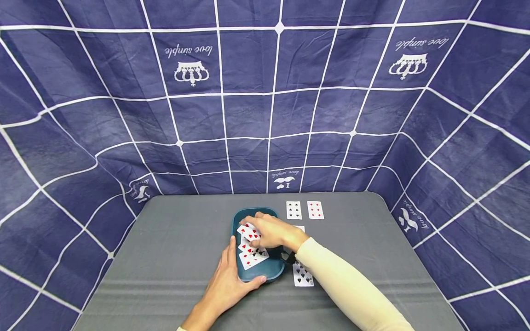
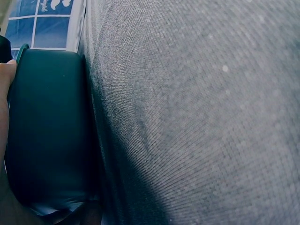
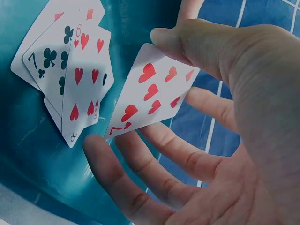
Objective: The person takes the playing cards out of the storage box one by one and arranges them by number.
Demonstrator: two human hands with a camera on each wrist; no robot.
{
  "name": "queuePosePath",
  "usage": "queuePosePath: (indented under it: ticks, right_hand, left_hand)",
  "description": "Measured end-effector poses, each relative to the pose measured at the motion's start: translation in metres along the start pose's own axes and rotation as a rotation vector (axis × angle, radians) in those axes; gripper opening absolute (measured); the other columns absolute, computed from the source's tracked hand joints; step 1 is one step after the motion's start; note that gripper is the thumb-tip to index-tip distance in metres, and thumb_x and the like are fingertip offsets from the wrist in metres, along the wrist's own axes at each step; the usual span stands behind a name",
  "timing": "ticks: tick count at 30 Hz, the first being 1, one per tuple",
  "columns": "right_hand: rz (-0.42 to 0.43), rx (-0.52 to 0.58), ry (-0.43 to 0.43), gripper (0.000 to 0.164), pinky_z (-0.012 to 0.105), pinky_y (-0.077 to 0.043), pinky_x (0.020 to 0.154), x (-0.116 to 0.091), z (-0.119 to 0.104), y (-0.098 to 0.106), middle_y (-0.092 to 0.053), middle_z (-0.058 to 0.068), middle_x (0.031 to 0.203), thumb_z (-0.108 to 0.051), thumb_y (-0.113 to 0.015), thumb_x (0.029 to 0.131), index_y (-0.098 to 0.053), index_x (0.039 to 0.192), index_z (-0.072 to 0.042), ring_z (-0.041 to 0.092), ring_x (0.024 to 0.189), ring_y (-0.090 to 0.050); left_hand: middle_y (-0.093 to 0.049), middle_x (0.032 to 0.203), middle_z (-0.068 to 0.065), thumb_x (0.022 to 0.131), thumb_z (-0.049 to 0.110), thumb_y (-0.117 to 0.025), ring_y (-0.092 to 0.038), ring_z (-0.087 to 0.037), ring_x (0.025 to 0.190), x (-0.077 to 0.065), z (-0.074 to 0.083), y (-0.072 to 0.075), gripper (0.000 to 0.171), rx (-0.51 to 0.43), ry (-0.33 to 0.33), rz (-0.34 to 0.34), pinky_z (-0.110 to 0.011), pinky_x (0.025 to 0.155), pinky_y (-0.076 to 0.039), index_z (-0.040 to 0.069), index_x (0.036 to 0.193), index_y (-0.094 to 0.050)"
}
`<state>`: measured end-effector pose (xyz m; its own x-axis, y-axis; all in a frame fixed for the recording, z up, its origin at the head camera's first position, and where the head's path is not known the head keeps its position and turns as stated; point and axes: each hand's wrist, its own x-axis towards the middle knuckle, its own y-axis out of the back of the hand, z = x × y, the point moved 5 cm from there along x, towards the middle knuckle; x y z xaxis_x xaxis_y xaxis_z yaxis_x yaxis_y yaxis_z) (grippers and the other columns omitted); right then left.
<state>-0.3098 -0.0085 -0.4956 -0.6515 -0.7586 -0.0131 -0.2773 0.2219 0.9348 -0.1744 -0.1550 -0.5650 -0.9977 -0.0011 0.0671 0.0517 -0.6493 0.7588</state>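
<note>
Over the teal tray (image 1: 273,267), a seven of hearts (image 3: 150,93) is being pinched between thumb and fingers by the right hand (image 1: 271,232), near overlapping cards (image 3: 86,70) lying inside. Against the tray's left and near sides, the left hand (image 1: 225,280) is being rested, thumb spread from fingers.

Blue curtains (image 1: 248,115) around a grey table (image 1: 174,253) suggest a booth.

Plain cream right sleeve (image 1: 349,282); black wrist device (image 1: 291,258).
</note>
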Motion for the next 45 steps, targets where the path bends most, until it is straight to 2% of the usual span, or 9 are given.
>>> queuePosePath:
  ticks: [6, 10, 18, 24, 30, 39, 45]
  right_hand:
    - [0.021, 0.036, 0.029, 0.068, 0.036, -0.061, 0.099, -0.005, -0.002, 0.007, -0.072, 0.012, 0.131, -0.026, -0.091, 0.101, -0.065, 0.164, -0.026, 0.017, 0.110, -0.069]
    - [0.029, 0.048, 0.022, 0.069, 0.035, -0.061, 0.100, -0.007, -0.002, 0.009, -0.070, 0.010, 0.133, -0.026, -0.092, 0.100, -0.065, 0.164, -0.026, 0.017, 0.112, -0.069]
    - [0.032, 0.072, 0.002, 0.083, 0.040, -0.062, 0.108, -0.013, -0.003, 0.010, -0.067, 0.008, 0.138, -0.023, -0.099, 0.094, -0.061, 0.167, -0.029, 0.021, 0.122, -0.070]
    - [0.025, 0.075, 0.006, 0.095, 0.040, -0.061, 0.109, -0.019, -0.002, 0.012, -0.065, 0.008, 0.140, -0.018, -0.103, 0.087, -0.056, 0.170, -0.029, 0.019, 0.123, -0.068]
    - [0.052, 0.072, 0.036, 0.095, 0.040, -0.061, 0.109, -0.024, -0.002, 0.018, -0.064, 0.009, 0.139, -0.014, -0.103, 0.087, -0.057, 0.169, -0.024, 0.020, 0.121, -0.067]
    - [0.078, 0.066, 0.037, 0.094, 0.042, -0.063, 0.111, -0.031, 0.001, 0.023, -0.063, 0.012, 0.147, -0.020, -0.105, 0.087, -0.058, 0.168, -0.022, 0.022, 0.126, -0.070]
    - [0.139, 0.056, 0.054, 0.093, 0.043, -0.062, 0.115, -0.036, 0.005, 0.029, -0.058, 0.013, 0.155, -0.027, -0.107, 0.085, -0.061, 0.166, -0.019, 0.024, 0.132, -0.070]
  left_hand:
    - [-0.050, 0.174, -0.024, 0.078, 0.085, -0.094, -0.061, -0.043, 0.154, 0.000, 0.001, 0.000, 0.156, 0.005, -0.002, 0.005, -0.063, 0.114, -0.060, 0.007, 0.188, -0.014]
    - [-0.052, 0.172, -0.023, 0.077, 0.084, -0.094, -0.062, -0.043, 0.152, -0.001, 0.000, 0.000, 0.156, 0.009, 0.002, 0.015, -0.063, 0.111, -0.061, 0.007, 0.187, -0.014]
    - [-0.051, 0.174, -0.022, 0.077, 0.084, -0.094, -0.062, -0.043, 0.154, -0.003, -0.003, -0.002, 0.156, 0.010, 0.014, 0.015, -0.063, 0.113, -0.061, 0.008, 0.187, -0.015]
    - [-0.049, 0.176, -0.024, 0.078, 0.084, -0.095, -0.061, -0.045, 0.154, -0.004, -0.001, -0.001, 0.155, 0.002, 0.006, 0.015, -0.065, 0.114, -0.060, 0.007, 0.187, -0.015]
    - [-0.049, 0.176, -0.023, 0.077, 0.085, -0.094, -0.060, -0.044, 0.154, -0.004, -0.001, -0.001, 0.157, 0.009, 0.009, 0.006, -0.065, 0.115, -0.060, 0.008, 0.188, -0.014]
    - [-0.050, 0.175, -0.022, 0.077, 0.087, -0.093, -0.060, -0.043, 0.155, -0.001, -0.001, -0.001, 0.157, 0.013, 0.015, 0.002, -0.064, 0.116, -0.059, 0.008, 0.188, -0.015]
    - [-0.050, 0.174, -0.022, 0.077, 0.087, -0.093, -0.060, -0.044, 0.154, -0.001, 0.000, 0.000, 0.156, 0.019, 0.003, 0.009, -0.064, 0.114, -0.060, 0.007, 0.187, -0.017]
